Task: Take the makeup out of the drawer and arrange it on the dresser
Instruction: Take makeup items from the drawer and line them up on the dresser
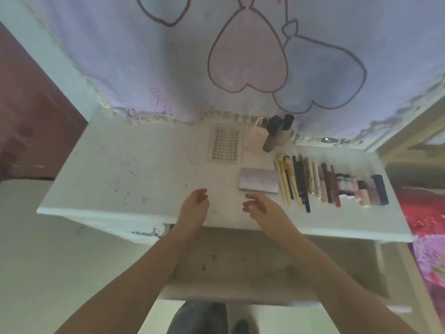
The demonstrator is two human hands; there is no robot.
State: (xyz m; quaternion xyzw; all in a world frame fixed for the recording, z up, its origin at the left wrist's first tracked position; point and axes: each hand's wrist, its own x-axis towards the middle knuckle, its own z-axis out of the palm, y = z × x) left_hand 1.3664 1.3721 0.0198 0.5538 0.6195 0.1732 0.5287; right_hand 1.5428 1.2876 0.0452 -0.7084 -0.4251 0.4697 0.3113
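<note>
White table [115,165] carries the makeup: row of pencils and tubes [330,186] far right, long axes near-to-far, palette [258,183] just beyond right hand [258,206], the nearer one. Open drawer [240,266] below looks empty. Left hand [196,201] and right both loose, fingers relaxed, each grip holding nothing.

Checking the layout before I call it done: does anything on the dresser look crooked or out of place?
Mostly neat. The row of pencils and tubes lies parallel, but the dark bottle at the back leans over, and the drawer below hangs open.
</note>
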